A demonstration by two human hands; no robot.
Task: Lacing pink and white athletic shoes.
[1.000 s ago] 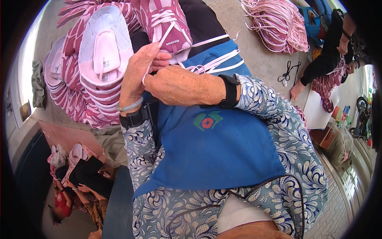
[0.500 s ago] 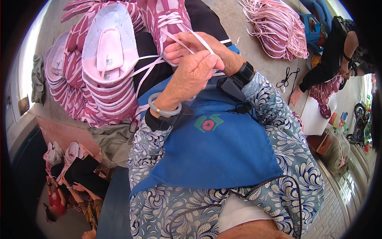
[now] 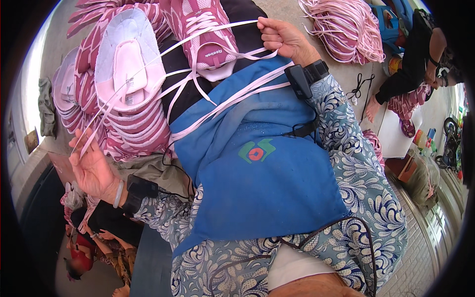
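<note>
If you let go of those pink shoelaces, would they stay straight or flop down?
Probably flop. The pink laces look thin and flat, and run straight only where the left hand and right hand pull them from the pink shoe. They seem very light and likely to tangle.

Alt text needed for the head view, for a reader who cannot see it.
Two hands pull pale pink laces taut from a pink shoe on a blue apron: the left hand draws them out low to the left, the right hand grips them beside the shoe. Stacked pink shoes and a lace pile lie beyond.
</note>
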